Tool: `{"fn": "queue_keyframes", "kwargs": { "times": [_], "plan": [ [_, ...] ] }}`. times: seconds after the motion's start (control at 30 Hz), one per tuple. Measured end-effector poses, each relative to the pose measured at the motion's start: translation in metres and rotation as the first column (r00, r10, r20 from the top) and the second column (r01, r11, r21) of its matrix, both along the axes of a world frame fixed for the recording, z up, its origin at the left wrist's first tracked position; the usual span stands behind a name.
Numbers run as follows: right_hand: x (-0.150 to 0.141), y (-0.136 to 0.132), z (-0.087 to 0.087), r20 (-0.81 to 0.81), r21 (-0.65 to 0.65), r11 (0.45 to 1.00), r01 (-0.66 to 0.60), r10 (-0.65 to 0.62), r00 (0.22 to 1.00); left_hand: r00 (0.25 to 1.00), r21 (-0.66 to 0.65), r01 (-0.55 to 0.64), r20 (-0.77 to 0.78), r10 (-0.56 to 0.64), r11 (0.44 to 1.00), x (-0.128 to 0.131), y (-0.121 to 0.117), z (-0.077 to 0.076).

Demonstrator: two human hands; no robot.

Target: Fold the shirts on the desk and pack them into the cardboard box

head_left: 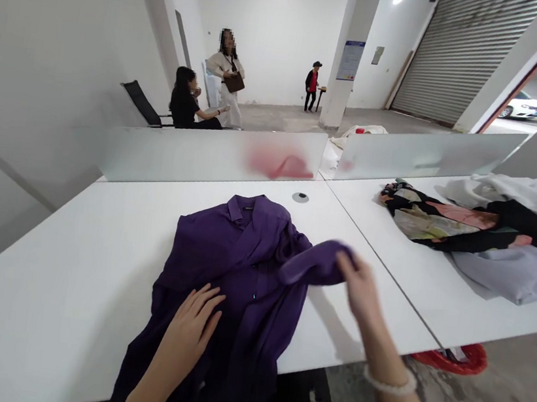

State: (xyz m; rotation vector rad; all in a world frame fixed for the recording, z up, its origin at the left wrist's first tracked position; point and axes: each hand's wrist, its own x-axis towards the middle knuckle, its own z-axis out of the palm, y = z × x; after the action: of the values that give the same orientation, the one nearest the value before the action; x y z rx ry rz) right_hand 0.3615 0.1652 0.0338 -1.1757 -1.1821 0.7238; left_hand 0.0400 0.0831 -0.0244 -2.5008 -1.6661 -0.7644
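Observation:
A purple shirt (241, 257) lies on the white table (93, 257), its collar toward the far side and its lower part hanging over the near edge. On the shirt's left front my left hand (193, 323) rests flat, fingers stretched out. My right hand (360, 279) grips the end of one purple sleeve (314, 263), lifted above the table at the shirt's right side. That sleeve and hand are slightly blurred. One sleeve appears to lie folded across the chest.
Frosted dividers (215, 158) run along the table's back. A pile of clothes (488, 223) lies at the right. Beneath the table is a red-rimmed bin (470, 361). Beyond the divider are a seated person (187, 104), a standing person (228, 77) and another person (312, 87) farther back.

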Motion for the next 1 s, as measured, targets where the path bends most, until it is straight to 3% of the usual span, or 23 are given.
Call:
{"fn": "queue_keyframes", "kwargs": {
  "times": [0.03, 0.1, 0.17, 0.2, 0.27, 0.33, 0.37, 0.4, 0.47, 0.57, 0.6, 0.67, 0.73, 0.8, 0.87, 0.93, 1.0],
  "plan": [
    [0.030, 0.015, 0.010, -0.158, 0.055, 0.980, 0.189, -0.178, 0.971, 1.000, 0.014, -0.017, -0.025, 0.017, 1.000, -0.004, -0.001, -0.009],
    [0.086, 0.037, 0.023, -0.454, 0.082, 0.895, 0.439, -0.358, 0.816, 0.997, 0.020, -0.037, -0.060, 0.038, 0.999, -0.011, -0.003, -0.026],
    [0.123, 0.043, 0.026, -0.574, -0.062, 0.865, 0.498, -0.439, 0.691, 0.997, 0.015, -0.053, -0.052, 0.054, 0.998, -0.014, -0.004, -0.034],
    [0.131, 0.038, 0.023, -0.568, -0.090, 0.851, 0.517, -0.470, 0.675, 0.997, 0.015, -0.061, -0.036, 0.061, 0.998, -0.014, -0.003, -0.033],
    [0.122, 0.015, 0.012, -0.430, -0.043, 0.864, 0.501, -0.469, 0.772, 0.997, 0.023, -0.074, 0.011, 0.074, 0.997, -0.010, 0.005, -0.025],
    [0.084, -0.020, -0.004, -0.126, 0.027, 0.947, 0.321, -0.315, 0.941, 0.997, 0.039, -0.066, 0.048, 0.064, 0.997, -0.002, 0.023, -0.009],
    [0.059, -0.039, -0.012, 0.039, 0.015, 0.988, 0.152, -0.152, 0.988, 0.997, 0.047, -0.051, 0.057, 0.048, 0.998, 0.004, 0.036, 0.000],
    [0.032, -0.057, -0.019, 0.176, -0.012, 0.997, -0.076, 0.077, 0.981, 0.998, 0.051, -0.034, 0.059, 0.031, 0.998, 0.010, 0.050, 0.008],
    [-0.020, -0.087, -0.030, 0.383, -0.056, 0.933, -0.355, 0.349, 0.856, 0.998, 0.016, -0.029, 0.058, 0.028, 0.999, 0.023, 0.083, 0.020],
    [-0.071, -0.109, -0.040, 0.700, -0.074, 0.780, -0.621, 0.485, 0.525, 0.992, -0.162, -0.095, 0.066, 0.107, 0.982, 0.039, 0.126, 0.026],
    [-0.080, -0.111, -0.044, 0.751, -0.109, 0.743, -0.660, 0.497, 0.436, 0.989, -0.214, -0.108, 0.074, 0.127, 0.971, 0.041, 0.137, 0.027],
    [-0.087, -0.110, -0.054, 0.780, -0.180, 0.717, -0.673, 0.521, 0.347, 0.984, -0.262, -0.104, 0.116, 0.138, 0.959, 0.038, 0.151, 0.031],
    [-0.088, -0.106, -0.064, 0.779, -0.200, 0.729, -0.654, 0.523, 0.345, 0.968, -0.236, -0.102, 0.199, 0.151, 0.966, 0.022, 0.157, 0.039],
    [-0.086, -0.104, -0.071, 0.781, -0.189, 0.744, -0.641, 0.509, 0.361, 0.918, -0.167, -0.174, 0.329, 0.221, 0.971, -0.007, 0.159, 0.051],
    [-0.087, -0.104, -0.074, 0.784, -0.169, 0.755, -0.633, 0.492, 0.378, 0.802, -0.084, -0.346, 0.491, 0.341, 0.935, -0.048, 0.158, 0.066],
    [-0.088, -0.105, -0.074, 0.784, -0.156, 0.765, -0.625, 0.481, 0.393, 0.641, -0.033, -0.549, 0.625, 0.446, 0.835, -0.094, 0.152, 0.079],
    [-0.089, -0.107, -0.074, 0.779, -0.151, 0.774, -0.615, 0.476, 0.407, 0.563, -0.027, -0.645, 0.659, 0.499, 0.764, -0.139, 0.138, 0.086]
  ]
}}
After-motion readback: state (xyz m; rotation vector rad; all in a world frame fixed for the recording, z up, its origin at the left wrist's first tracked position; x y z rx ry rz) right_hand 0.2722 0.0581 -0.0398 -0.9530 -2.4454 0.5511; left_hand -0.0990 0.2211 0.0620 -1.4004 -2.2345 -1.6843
